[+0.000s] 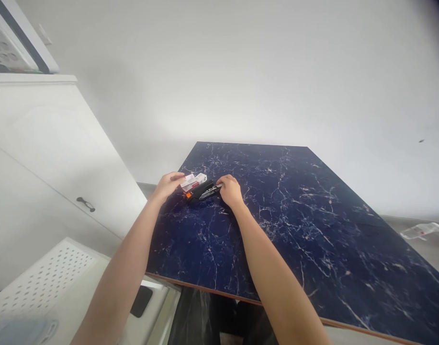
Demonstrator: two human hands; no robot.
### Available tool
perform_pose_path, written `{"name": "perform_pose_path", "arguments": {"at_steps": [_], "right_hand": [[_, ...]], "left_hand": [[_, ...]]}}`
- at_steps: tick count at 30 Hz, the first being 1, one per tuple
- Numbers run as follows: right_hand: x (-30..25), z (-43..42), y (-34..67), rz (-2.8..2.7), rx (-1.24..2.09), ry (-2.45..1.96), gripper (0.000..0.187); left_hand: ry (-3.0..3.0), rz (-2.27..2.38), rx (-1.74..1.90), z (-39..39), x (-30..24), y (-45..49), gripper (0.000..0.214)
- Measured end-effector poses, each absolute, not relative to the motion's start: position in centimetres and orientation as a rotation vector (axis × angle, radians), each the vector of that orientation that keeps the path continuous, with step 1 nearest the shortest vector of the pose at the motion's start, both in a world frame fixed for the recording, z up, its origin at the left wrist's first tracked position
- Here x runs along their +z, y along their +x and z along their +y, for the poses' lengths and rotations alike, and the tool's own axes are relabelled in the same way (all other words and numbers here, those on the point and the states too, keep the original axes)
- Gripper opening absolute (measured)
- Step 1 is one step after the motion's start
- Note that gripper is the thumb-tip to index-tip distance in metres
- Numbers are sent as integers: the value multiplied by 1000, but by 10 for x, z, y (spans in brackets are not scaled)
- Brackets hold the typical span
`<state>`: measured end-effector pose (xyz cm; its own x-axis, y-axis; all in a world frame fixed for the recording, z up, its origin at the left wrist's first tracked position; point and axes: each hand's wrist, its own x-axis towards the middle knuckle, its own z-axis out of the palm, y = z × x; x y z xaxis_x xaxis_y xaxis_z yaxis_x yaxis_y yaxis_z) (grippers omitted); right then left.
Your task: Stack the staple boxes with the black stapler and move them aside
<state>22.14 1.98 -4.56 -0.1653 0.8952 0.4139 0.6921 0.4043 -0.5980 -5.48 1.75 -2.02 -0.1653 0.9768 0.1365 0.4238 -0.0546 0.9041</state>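
A black stapler with an orange tip at its left end lies near the left edge of the dark blue marbled table. Its right end sits in the curled fingers of my right hand, where a bit of metal shows at the fingertips. Just behind the stapler is a small white-and-red box, overlapped by another white packet. My left hand reaches in from the left and pinches the near-left edge of the small box. Exact finger contact there is small and hard to make out.
A white cabinet with a dark handle stands left of the table. Below it are a white perforated panel and a dark phone-like rectangle. Clear plastic packaging lies beyond the table's right edge. A pale wall rises behind.
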Motion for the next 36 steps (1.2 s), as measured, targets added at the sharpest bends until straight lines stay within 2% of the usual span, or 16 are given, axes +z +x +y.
{"name": "perform_pose_path", "arguments": {"at_steps": [4,10,20,29,36], "right_hand": [[-47,21,222,-2109,362,-1234,40],[-46,17,221,-2104,241,-1328,34],[-42,15,223,-2198,156,-1307,34],[-33,15,227,-2414,19,-1249,30],[-18,39,239,-2657,1,-999,23]], "left_hand": [[1335,1655,1356,25,-27,-60,44],[1341,1822,1382,27,-33,-65,37],[1760,2083,1033,18,-28,-66,16],[2215,1942,666,5,-8,-44,34],[2007,1767,956,-1,-5,-36,26]]}}
